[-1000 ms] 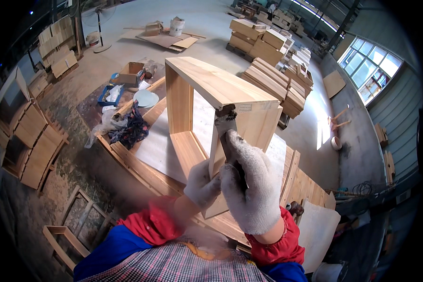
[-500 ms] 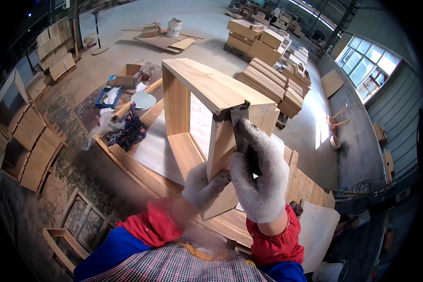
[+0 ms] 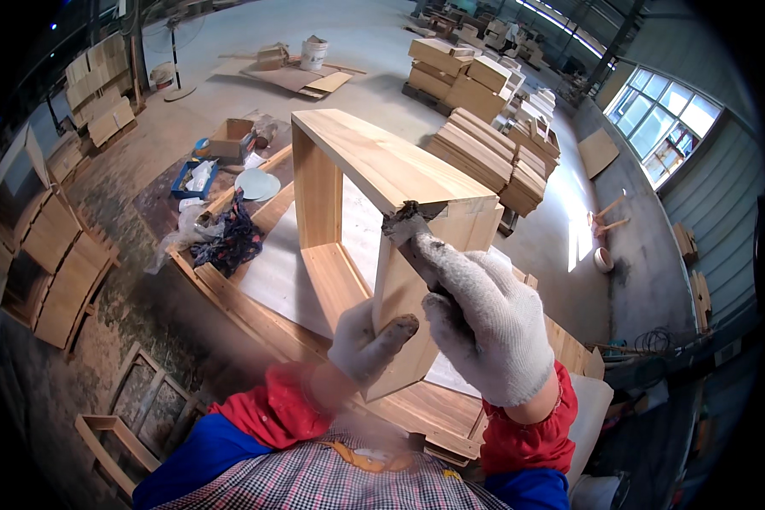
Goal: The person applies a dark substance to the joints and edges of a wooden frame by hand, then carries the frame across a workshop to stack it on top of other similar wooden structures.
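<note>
A pale wooden box frame [image 3: 399,157], open in the middle, stands tilted in front of me with one corner toward me. My left hand [image 3: 361,344], in a dirty white knit glove, grips the frame's near board low down, thumb on this side. In my gloved right hand [image 3: 493,327] is a putty knife [image 3: 420,263], its dark blade pressed at the frame's upper near corner, index finger stretched along it. Dark putty [image 3: 402,221] is lumped at that corner around the blade's tip. Fingers hide the knife's handle.
Under the frame lie wooden boards and a white sheet [image 3: 272,268]. To the left are a dark patterned cloth [image 3: 229,238], a blue tray [image 3: 194,177], a cardboard box [image 3: 229,140] and a pale round disc [image 3: 257,184]. Stacked boards [image 3: 472,153] stand farther right.
My right hand has turned, and the knife has swung leftward over the corner, its tip now at the left edge. Less dark putty shows right of the corner. My left hand keeps its hold.
</note>
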### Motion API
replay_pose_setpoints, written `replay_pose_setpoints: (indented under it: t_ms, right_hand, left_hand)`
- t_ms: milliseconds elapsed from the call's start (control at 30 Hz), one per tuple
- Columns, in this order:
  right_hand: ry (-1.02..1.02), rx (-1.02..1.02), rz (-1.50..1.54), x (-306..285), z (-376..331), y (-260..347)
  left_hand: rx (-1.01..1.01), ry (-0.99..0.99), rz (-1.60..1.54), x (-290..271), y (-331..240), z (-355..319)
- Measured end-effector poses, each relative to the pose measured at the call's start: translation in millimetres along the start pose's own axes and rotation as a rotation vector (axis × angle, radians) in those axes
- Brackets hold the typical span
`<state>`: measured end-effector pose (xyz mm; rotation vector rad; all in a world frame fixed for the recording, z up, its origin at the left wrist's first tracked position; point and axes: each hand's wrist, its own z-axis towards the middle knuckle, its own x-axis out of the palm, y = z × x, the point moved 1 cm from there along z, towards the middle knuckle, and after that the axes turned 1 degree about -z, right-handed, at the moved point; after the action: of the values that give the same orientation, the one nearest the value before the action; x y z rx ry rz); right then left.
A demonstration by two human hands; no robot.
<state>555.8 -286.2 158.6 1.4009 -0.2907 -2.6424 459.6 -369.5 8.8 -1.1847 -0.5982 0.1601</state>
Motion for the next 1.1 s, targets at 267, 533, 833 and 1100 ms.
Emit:
replay_pose_setpoints:
  t_ms: [267, 533, 833, 1100]
  right_hand:
    - [-0.001, 0.062, -0.035, -31, 0, -32]
    - [-0.093, 0.157, 0.128, -21, -20, -42]
    - [-0.232, 0.184, 0.244, 7, -13, -51]
    - [0.045, -0.017, 0.040, -10, 1, 0]
  left_hand:
    - [-0.069, -0.030, 0.040, 0, -10, -2]
    - [-0.042, -0.050, 0.069, 2, -13, -3]
    - [0.019, -0.021, 0.150, 0, -9, -6]
    - [-0.020, 0.055, -0.040, -5, 2, -6]
